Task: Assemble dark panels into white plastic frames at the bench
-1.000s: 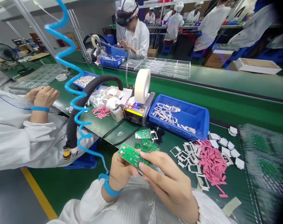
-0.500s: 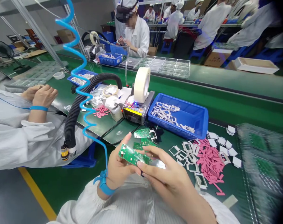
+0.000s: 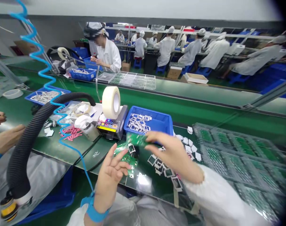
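Note:
My right hand (image 3: 167, 149) pinches a green circuit board (image 3: 136, 140) by its right end, raised above the bench in front of the blue bin. My left hand (image 3: 112, 174) is open and holds nothing, its fingers apart and the palm turned up; a blue wrist strap circles that wrist. Just beyond the left fingertips, more green circuit boards (image 3: 130, 160) lie on the bench, with a small white frame (image 3: 131, 148) on them. Loose white frames (image 3: 160, 166) lie below my right hand, which hides part of the pile behind it.
A blue bin (image 3: 170, 122) holds white frames. Left of it stand a machine (image 3: 112, 125) bearing a tape roll (image 3: 109, 102), and a bottle (image 3: 90, 131). Clear trays (image 3: 211, 153) with boards lie right. A black hose (image 3: 34, 135) and coiled blue cord (image 3: 42, 62) cross the left, beside a co-worker's hands (image 3: 8, 139).
My hands have parted. The right one has carried the circuit board up and away, while the left has let go and spread its fingers. The head view has turned to the right.

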### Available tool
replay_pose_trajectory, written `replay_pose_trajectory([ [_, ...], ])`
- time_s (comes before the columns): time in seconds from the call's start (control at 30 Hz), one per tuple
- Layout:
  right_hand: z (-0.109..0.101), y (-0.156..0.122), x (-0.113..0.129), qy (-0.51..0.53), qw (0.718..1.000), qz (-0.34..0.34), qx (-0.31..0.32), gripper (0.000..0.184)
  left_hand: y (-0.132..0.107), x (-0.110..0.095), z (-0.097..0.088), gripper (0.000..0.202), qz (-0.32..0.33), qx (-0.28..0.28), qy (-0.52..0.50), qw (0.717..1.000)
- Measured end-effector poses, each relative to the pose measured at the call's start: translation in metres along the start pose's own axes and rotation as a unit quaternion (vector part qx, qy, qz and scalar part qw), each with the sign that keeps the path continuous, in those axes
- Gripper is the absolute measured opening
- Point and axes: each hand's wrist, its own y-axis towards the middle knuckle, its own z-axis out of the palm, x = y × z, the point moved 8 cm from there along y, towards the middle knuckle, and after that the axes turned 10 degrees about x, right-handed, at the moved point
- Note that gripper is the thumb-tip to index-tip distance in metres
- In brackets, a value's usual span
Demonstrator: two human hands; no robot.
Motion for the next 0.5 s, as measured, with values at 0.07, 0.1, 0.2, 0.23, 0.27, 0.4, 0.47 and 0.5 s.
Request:
replay_pose_trajectory([
  [0.07,-0.036,0.005,-0.076,-0.067,0.985,0.145,-0.072,0.015,-0.002,-0.004,-0.011,0.055,0.000,-0.048,0.018,0.999],
  [0.1,-0.052,0.003,-0.119,-0.121,0.959,0.238,-0.094,0.017,-0.005,-0.004,-0.018,0.048,-0.004,-0.077,0.026,0.997],
  [0.2,-0.072,0.002,-0.216,-0.164,0.927,0.325,-0.096,0.018,-0.016,0.000,-0.040,0.041,-0.021,-0.156,0.031,0.987],
  [0.23,-0.072,0.000,-0.241,-0.170,0.922,0.338,-0.083,0.020,-0.020,0.003,-0.046,0.041,-0.028,-0.177,0.028,0.983],
  [0.27,-0.069,-0.003,-0.260,-0.176,0.919,0.345,-0.069,0.021,-0.023,0.005,-0.051,0.041,-0.033,-0.193,0.026,0.980],
  [0.4,-0.057,-0.014,-0.296,-0.195,0.921,0.337,-0.011,0.027,-0.034,0.008,-0.064,0.039,-0.036,-0.233,0.020,0.972],
  [0.47,-0.059,-0.010,-0.295,-0.208,0.923,0.324,0.008,0.025,-0.036,0.008,-0.068,0.035,-0.029,-0.240,0.018,0.970],
  [0.5,-0.060,-0.006,-0.292,-0.216,0.923,0.317,0.015,0.025,-0.036,0.009,-0.069,0.033,-0.025,-0.239,0.017,0.971],
])
